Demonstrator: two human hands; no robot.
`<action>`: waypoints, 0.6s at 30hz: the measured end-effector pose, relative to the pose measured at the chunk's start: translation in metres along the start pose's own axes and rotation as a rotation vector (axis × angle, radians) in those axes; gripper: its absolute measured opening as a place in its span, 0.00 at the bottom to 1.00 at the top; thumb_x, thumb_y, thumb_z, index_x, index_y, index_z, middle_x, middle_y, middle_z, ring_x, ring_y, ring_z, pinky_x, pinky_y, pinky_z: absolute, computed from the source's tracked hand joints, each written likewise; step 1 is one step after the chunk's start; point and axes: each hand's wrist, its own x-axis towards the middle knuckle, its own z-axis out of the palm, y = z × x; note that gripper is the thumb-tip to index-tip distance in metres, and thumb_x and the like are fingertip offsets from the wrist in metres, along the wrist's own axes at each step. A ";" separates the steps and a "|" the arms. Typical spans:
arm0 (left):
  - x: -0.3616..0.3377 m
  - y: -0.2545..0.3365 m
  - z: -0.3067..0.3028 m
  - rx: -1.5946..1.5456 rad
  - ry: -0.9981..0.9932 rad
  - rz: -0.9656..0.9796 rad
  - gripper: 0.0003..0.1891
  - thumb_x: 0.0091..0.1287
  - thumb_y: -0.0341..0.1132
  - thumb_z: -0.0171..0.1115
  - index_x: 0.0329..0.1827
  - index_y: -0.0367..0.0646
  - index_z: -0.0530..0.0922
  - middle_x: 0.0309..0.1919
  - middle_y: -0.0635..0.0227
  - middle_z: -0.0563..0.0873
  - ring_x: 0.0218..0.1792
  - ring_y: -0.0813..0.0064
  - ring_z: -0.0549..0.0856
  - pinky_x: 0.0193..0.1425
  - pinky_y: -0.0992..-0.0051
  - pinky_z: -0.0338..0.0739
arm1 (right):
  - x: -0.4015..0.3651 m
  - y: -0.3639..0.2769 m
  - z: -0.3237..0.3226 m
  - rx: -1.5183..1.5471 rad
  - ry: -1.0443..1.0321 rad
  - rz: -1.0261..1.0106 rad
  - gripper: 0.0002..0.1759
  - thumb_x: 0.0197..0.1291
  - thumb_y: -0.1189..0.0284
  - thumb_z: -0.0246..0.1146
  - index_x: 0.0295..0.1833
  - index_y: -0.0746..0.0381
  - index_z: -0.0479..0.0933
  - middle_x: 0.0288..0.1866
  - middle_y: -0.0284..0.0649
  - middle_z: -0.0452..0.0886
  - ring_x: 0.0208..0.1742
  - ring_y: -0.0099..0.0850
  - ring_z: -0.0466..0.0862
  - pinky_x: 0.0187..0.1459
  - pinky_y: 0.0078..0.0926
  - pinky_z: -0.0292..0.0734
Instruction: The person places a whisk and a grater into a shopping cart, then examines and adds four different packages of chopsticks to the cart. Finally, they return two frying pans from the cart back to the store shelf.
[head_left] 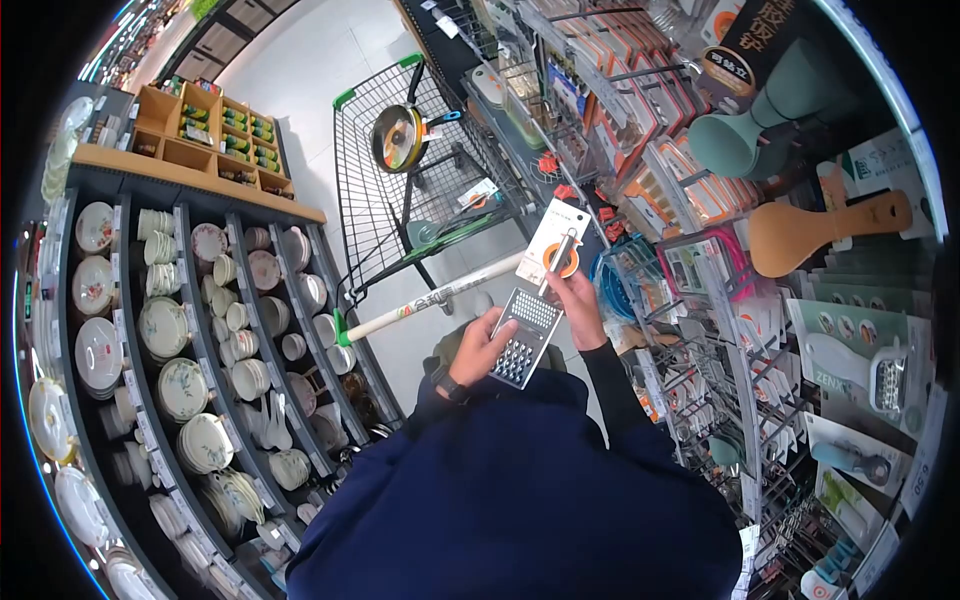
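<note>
In the head view, a flat metal grater (523,345) is held up in front of my chest. It has small holes toward the top and larger ones lower down. A slim metal handle runs up over a white card (561,216) with an orange ring printed on it. My left hand (478,352) is closed on the plate's left edge, thumb across its face. On the other side, my right hand (580,308) is closed around the handle end, by the card's lower edge. Its fingers behind the card are hidden.
A shopping cart (345,180) stands ahead, with a frying pan (398,138) at its far end. Shelves of plates and bowls (164,328) line the left. Racks of carded kitchen tools fill the right, including an orange-brown rice paddle (790,236) and a green ladle (724,145).
</note>
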 end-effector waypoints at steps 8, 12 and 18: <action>0.004 -0.008 -0.033 -0.162 0.026 -0.048 0.12 0.78 0.34 0.52 0.56 0.35 0.76 0.41 0.74 0.85 0.39 0.90 0.80 0.43 0.84 0.75 | 0.023 -0.001 0.019 -0.084 -0.060 -0.047 0.13 0.70 0.67 0.61 0.54 0.63 0.75 0.43 0.33 0.84 0.35 0.17 0.81 0.34 0.16 0.74; 0.015 0.008 -0.090 -0.121 0.203 -0.023 0.13 0.75 0.34 0.55 0.55 0.36 0.79 0.41 0.73 0.86 0.39 0.88 0.81 0.43 0.84 0.76 | 0.035 -0.005 0.035 -0.181 -0.053 -0.003 0.14 0.74 0.63 0.56 0.57 0.60 0.73 0.46 0.38 0.85 0.29 0.18 0.81 0.27 0.13 0.70; 0.047 0.032 -0.239 0.373 0.425 0.105 0.15 0.75 0.40 0.58 0.50 0.34 0.80 0.24 0.78 0.79 0.24 0.90 0.71 0.27 0.81 0.67 | 0.081 0.049 0.048 -0.569 0.052 -0.323 0.10 0.69 0.66 0.61 0.46 0.62 0.77 0.38 0.38 0.86 0.28 0.27 0.83 0.29 0.26 0.74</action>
